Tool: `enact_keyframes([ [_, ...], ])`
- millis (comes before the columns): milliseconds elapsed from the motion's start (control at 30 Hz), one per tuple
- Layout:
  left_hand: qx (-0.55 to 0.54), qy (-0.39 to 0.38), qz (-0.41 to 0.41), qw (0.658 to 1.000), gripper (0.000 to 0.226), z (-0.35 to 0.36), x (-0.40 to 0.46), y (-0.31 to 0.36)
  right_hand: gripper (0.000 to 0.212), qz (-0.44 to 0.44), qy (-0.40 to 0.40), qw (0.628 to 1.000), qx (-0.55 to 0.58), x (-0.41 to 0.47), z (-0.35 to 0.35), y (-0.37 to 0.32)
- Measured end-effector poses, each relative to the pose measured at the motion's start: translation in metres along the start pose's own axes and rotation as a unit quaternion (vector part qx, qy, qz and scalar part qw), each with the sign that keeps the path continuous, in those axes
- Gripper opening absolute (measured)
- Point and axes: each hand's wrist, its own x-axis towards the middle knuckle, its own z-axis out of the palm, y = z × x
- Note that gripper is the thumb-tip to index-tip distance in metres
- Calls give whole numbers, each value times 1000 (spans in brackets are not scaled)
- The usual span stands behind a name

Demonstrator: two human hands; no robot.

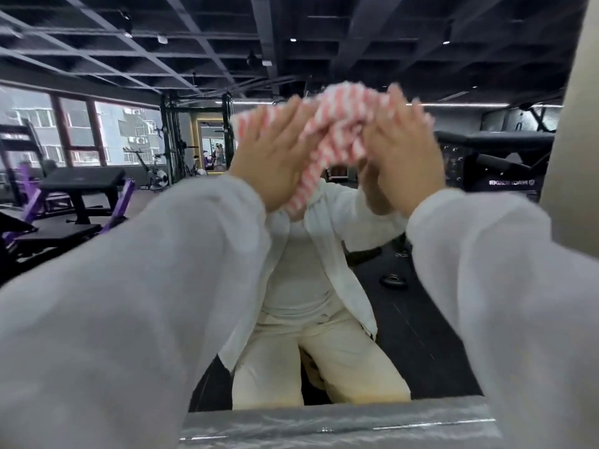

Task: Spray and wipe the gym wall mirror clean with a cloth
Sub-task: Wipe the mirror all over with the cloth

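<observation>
head view: we press the striped cloth (327, 137) against the mirror (129, 124) with both hands. left of the cloth, our left hand (269, 150) lies flat on it with straight fingers, its grip apart. right of the cloth, our right hand (405, 150) also pushes on it with fingers straight and apart. the cloth is bunched between the two hands, high up on the glass, and its image is blurred. below the cloth, the mirror shows our white shirt (311, 254) and light trousers (324, 361).
</observation>
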Motion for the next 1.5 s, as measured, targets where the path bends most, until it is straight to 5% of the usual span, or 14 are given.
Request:
enact_keyframes([
  [167, -50, -1, -59, 997, 59, -12, 43, 8, 33, 88, 62, 988, 111, 12, -1, 9],
  [333, -67, 44, 91, 993, 45, 28, -21, 32, 39, 54, 53, 981, 179, -48, 27, -19],
  [567, -103, -22, 221, 970, 38, 64, -152, 57, 49, -55, -60, 978, 190, -176, 63, -99],
  [700, -75, -194, 295, 932, 43, 63, -232, 71, 49, -126, -166, 956, 206, -245, 76, -150],
  [767, -37, -347, 304, 886, 58, 56, -261, 80, 63, -190, -298, 917, 186, -264, 77, -174],
  [833, -24, -461, 309, 832, 61, 63, -299, 89, 52, -215, -328, 903, 173, -266, 65, -199],
  [933, -41, -553, 318, 769, 55, 65, -330, 109, 55, -303, -443, 834, 124, -283, 64, -213],
  [1133, -76, -522, 347, 776, 57, 79, -316, 169, 56, -291, -489, 813, 123, -327, 66, -163],
  [1233, -84, -481, 352, 799, 66, 82, -288, 209, 52, -213, -421, 875, 107, -347, 58, -124],
  [1333, -74, -442, 345, 824, 66, 86, -274, 236, 52, -174, -471, 863, 48, -367, 56, -104],
  [1500, -140, -297, 275, 904, 55, 90, -255, 211, 31, 42, -377, 920, 99, -343, 59, -124],
])
